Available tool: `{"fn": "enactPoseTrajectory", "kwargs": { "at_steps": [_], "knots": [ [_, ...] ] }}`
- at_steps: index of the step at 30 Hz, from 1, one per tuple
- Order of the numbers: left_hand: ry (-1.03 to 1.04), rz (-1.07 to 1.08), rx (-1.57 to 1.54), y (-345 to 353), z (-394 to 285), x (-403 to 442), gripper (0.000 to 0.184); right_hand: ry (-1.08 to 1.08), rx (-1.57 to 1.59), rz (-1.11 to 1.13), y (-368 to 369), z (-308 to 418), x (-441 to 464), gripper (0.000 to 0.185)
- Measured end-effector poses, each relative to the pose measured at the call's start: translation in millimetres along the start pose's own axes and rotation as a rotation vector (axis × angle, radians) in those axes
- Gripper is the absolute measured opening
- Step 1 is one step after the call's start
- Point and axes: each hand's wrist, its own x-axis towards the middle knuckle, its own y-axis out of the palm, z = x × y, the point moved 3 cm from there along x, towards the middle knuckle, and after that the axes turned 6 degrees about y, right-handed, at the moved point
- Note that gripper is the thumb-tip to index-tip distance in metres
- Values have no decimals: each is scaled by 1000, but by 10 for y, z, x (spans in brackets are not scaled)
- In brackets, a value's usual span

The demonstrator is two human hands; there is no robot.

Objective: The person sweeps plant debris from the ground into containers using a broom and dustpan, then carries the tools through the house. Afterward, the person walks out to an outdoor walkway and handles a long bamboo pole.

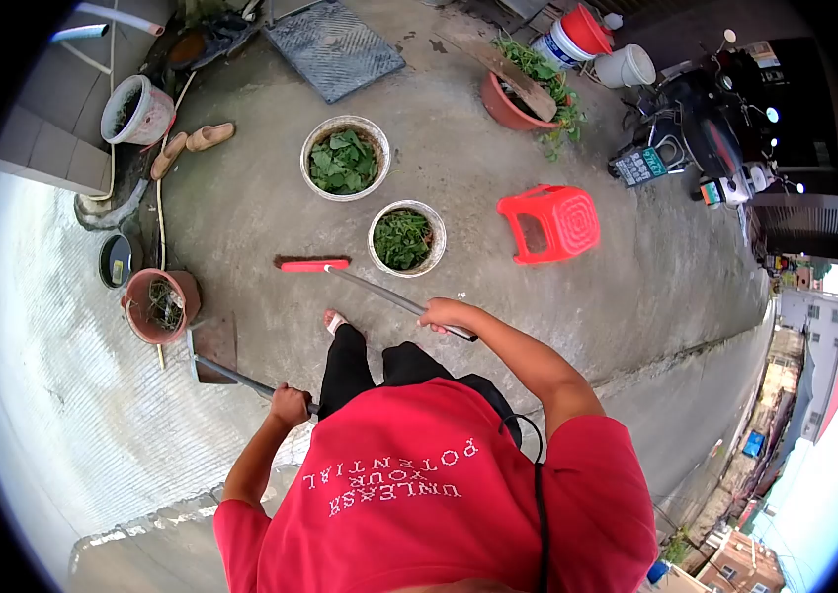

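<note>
My left hand [291, 404] is closed round the grey handle of a long-handled dustpan [213, 348], whose pan is low at the left by a brown pot. In my right hand [442, 314] is the grey pole of a broom [314, 265]. The broom's red head with dark bristles rests on the concrete ahead of my feet, left of a white bucket of green leaves [403, 239]. Beyond that bucket stands a larger white bucket [380, 141], also holding leaves.
A red plastic stool [565, 223] lies on its side to the right. Several pots and buckets stand at the left, including a brown pot [187, 293], near tan shoes [209, 136]. Farther off are a metal plate [335, 47], a planter [510, 109] and a parked scooter [701, 124].
</note>
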Motion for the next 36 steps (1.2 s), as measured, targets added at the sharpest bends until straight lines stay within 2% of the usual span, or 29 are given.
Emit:
{"fn": "enactPoseTrajectory", "kwargs": {
  "at_steps": [3, 4, 7, 8, 12, 15, 16, 19, 23, 25, 27, 30, 33, 36],
  "knots": [
    [-3, -34, -95, -209, -359, 226, 19, 0, 90, 10, -86, -605, -317, 21],
    [13, -21, -142, -150, -465, 313, 31, 25, 48, -12, -90, -847, -383, 21],
    [-82, -78, -356, -79, -787, 603, 40, 80, -21, -101, -24, -1608, -596, 22],
    [-181, -36, -416, -77, -865, 656, 39, 86, -7, -139, 32, -1879, -683, 22],
    [-275, -150, -392, 129, -1303, 784, 32, 150, 109, -307, 470, -2995, -1034, 26],
    [-399, -47, -454, 23, -1658, 972, 30, 240, 452, -357, 764, -3659, -1213, 26],
    [-331, -74, -457, 87, -1750, 1000, 27, 276, 574, -370, 916, -3896, -1202, 26],
    [-326, -94, -401, 86, -2059, 1118, 26, 296, 934, -408, 1204, -4306, -1294, 25],
    [-241, -61, -345, 4, -2507, 1342, 24, 238, 1288, -432, 1473, -4787, -1373, 25],
    [-152, -14, -299, -2, -2633, 1513, 23, 166, 1359, -431, 1596, -5136, -1347, 25],
    [-85, -11, -227, 1, -2751, 1665, 21, 226, 1479, -481, 1723, -5487, -1401, 25],
    [6, -32, -140, -50, -2976, 1988, 20, 218, 1897, -408, 2039, -6130, -1267, 24],
    [20, -18, -91, -119, -3297, 2306, 17, 366, 2075, -145, 2247, -6343, -1493, 22],
    [86, 31, -48, -238, -3659, 2640, 16, 207, 2126, 10, 2438, -6471, -1607, 20]
  ]
}}
